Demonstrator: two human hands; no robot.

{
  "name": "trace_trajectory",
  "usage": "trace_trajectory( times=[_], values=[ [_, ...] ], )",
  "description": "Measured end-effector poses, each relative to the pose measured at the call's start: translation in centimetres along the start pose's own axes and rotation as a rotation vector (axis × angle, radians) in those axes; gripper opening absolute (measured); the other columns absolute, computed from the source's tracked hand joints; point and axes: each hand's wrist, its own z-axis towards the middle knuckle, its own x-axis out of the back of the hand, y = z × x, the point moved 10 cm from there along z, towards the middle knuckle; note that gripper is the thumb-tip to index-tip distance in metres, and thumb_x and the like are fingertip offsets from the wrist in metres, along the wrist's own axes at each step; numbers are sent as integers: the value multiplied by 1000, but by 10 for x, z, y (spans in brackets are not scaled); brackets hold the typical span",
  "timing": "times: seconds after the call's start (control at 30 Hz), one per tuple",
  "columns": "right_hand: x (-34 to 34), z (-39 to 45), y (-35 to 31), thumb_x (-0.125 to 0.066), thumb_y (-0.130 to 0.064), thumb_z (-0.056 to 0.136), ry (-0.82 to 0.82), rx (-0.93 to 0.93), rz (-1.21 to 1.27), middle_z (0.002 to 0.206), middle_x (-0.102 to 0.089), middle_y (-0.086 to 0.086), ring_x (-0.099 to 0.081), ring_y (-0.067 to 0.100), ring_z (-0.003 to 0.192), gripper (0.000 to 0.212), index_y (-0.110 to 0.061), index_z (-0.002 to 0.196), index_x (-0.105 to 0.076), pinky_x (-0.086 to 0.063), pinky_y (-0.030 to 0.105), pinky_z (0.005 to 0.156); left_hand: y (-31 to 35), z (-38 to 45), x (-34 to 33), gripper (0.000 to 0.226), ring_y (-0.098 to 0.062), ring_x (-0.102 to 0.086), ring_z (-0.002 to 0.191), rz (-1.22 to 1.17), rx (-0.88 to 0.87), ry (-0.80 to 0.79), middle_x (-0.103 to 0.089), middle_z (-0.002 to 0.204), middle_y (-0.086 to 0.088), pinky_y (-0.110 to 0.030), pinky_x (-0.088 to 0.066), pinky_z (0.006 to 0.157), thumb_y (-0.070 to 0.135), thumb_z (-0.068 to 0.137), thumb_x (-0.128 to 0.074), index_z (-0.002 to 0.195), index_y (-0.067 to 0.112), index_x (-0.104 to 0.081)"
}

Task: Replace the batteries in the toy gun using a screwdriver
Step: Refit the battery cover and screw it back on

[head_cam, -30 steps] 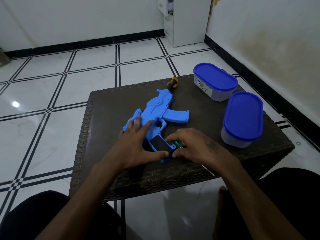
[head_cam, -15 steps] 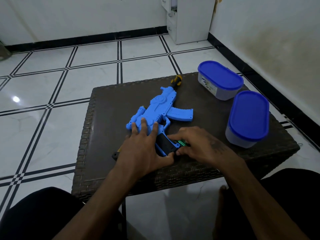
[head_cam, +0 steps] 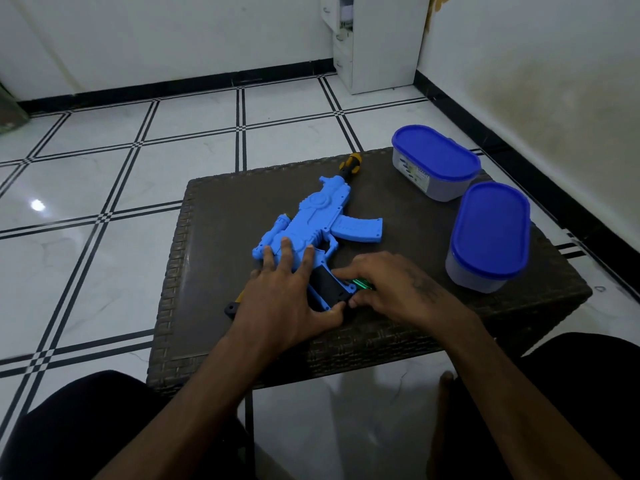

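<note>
Table (head_cam: 214, 237): a dark woven-sided surface, set on a white tiled floor with black lines.
Containers: two oval tubs with blue lids are stood on the right part of the table, one far (head_cam: 434, 161), one nearer (head_cam: 488, 233), close together (whether they touch cannot be told).
Toy gun (head_cam: 317, 216): bright blue plastic, laid flat on its side at the table's middle, with the muzzle pointed away; a curved magazine is stuck out to the right, a small scope is seen on its left edge, and a black-and-yellow tip is seen at the muzzle. A dark rectangular opening is shown in the grip, at the near end.
Left hand (head_cam: 284, 292): laid flat on the gun's rear body, fingers spread and straight, thumb reached to the grip's near edge; nothing is clasped.
Right hand (head_cam: 391, 289): fingers are curled at the grip's right side, against a green object (head_cam: 362, 283) (only partly seen); whether it is pinched cannot be told.
Small black part (head_cam: 231, 309): laid on the table just left of the left wrist.
</note>
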Motion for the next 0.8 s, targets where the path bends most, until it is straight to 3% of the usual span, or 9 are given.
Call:
trace_trajectory(
  times=[0.17, 0.3, 0.4, 0.53, 0.7, 0.8],
  values=[
    [0, -3, 2, -70, -26, 86, -4, -21, 55, 116, -64, -4, -57, 18, 112, 47, -36, 130, -59, -47, 37, 91, -5, -2, 0, 112, -31, -1, 149, -26, -11, 1, 5, 163, -4, -46, -32, 110, 92, 60, -32, 152, 36, -2],
    [5, -6, 3, -71, -23, 86, 11, -15, 115, 127, -62, -7, -54, 15, 118, 54, -36, 136, -55, -43, 32, 96, -7, -8, 1, 112, -28, -6, 149, 24, -34, -13, 10, 162, -1, -44, -36, 108, 87, 65, -45, 152, 37, 6],
    [3, -6, 2, -71, -24, 86, 35, -6, 132, 125, -62, -7, -55, 15, 117, 54, -37, 136, -54, -42, 30, 92, -9, -9, 4, 113, -27, -14, 148, 20, -32, 4, 4, 163, -1, -44, -40, 104, 88, 61, -42, 152, 37, 1],
    [0, -6, -4, -69, -25, 87, 53, 21, 143, 115, -63, -5, -58, 17, 111, 51, -37, 135, -55, -47, 37, 93, -14, -12, 4, 117, -29, -18, 147, 9, -26, 18, 2, 163, -3, -44, -39, 105, 90, 52, -29, 153, 36, -2],
    [-2, -3, -7, -68, -23, 89, 45, 27, 144, 118, -62, -4, -57, 17, 111, 55, -38, 139, -51, -46, 37, 93, -16, -15, 8, 112, -27, -17, 147, 6, 0, 6, 4, 163, -1, -43, -36, 107, 87, 63, -44, 153, 36, -1],
    [-2, -3, -4, -69, -24, 88, 53, 26, 134, 124, -61, -4, -55, 16, 116, 55, -36, 139, -51, -45, 35, 97, -16, -16, 8, 112, -27, -12, 148, 21, 3, -23, 7, 162, 0, -43, -35, 109, 88, 64, -43, 152, 37, 3]
  ],
)
